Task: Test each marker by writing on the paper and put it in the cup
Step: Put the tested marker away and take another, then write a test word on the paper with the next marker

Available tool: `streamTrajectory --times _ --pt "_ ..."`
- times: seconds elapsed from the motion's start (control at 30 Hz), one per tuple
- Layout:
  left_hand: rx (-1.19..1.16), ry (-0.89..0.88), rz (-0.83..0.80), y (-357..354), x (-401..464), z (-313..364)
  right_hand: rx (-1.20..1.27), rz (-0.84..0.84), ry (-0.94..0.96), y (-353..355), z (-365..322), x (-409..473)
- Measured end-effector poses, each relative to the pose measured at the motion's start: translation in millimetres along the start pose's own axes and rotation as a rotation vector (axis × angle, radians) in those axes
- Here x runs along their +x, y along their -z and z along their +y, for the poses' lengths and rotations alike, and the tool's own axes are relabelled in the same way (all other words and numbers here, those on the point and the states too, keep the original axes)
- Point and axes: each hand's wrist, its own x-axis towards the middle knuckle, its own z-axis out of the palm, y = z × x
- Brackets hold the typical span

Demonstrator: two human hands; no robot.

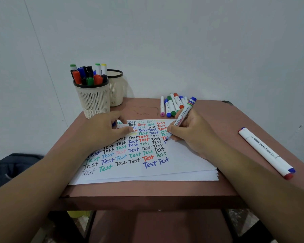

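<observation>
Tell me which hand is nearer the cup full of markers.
Left. The left hand rests on the paper just in front of the cup; the right hand writes further right, across the paper.

Your blue marker [183, 115] slants, tip down, at mid-frame on the paper [174, 160] full of coloured "Test" words; the cup [93, 100], upper left, stands packed with markers.
</observation>
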Motion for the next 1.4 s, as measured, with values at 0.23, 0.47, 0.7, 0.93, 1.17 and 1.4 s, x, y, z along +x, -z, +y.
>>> streamTrajectory --times 0.23,0.47,0.7,0.93,1.17,1.4 --pt "0.008 0.006 0.008 2.1 -1.9 4.9 0.036 0.041 -0.006 3.9 2.4 2.7" --pt "0.009 0.008 0.007 1.7 -1.0 4.7 -0.016 0.017 0.008 3.0 4.2 2.7" --pt "0.000 0.012 0.008 0.0 1.5 -0.6 -0.040 0.044 0.006 3.6 7.0 6.2" --pt "-0.004 0.010 0.015 0.9 0.2 1.7 -0.017 -0.008 0.002 3.3 5.6 4.5" --pt "-0.006 0.023 0.005 3.4 -2.9 6.6 0.009 0.023 0.001 4.6 3.3 4.2" --pt "0.010 0.022 0.002 5.0 -4.5 9.4 0.011 0.051 -0.004 4.1 3.2 5.6"
